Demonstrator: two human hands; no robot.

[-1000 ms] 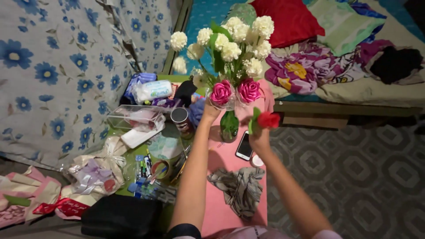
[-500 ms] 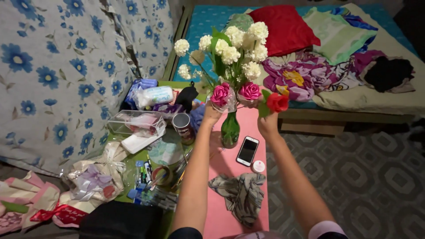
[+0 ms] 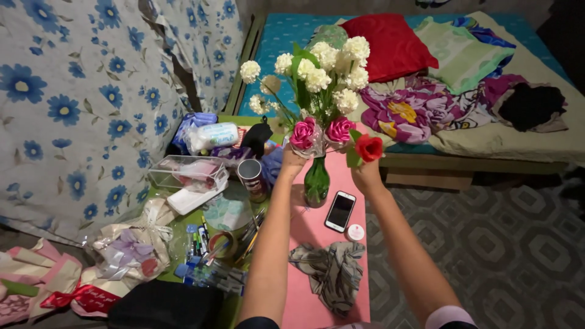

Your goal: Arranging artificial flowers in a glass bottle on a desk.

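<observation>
Now the red rose [image 3: 368, 148], pinched in the right hand [image 3: 366, 175], has been brought beside the pink roses [image 3: 321, 131], which are steadied by the left hand's [image 3: 291, 162] closed grip above the green vase [image 3: 316, 181].

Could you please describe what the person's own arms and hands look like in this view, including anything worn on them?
Both forearms are bare from upper arm to wrist. The left hand and right hand wear no gloves; no rings, watch or bracelets can be made out. A dark sleeve edge shows at the left upper arm, and a light pinkish sleeve edge at the right.
</observation>
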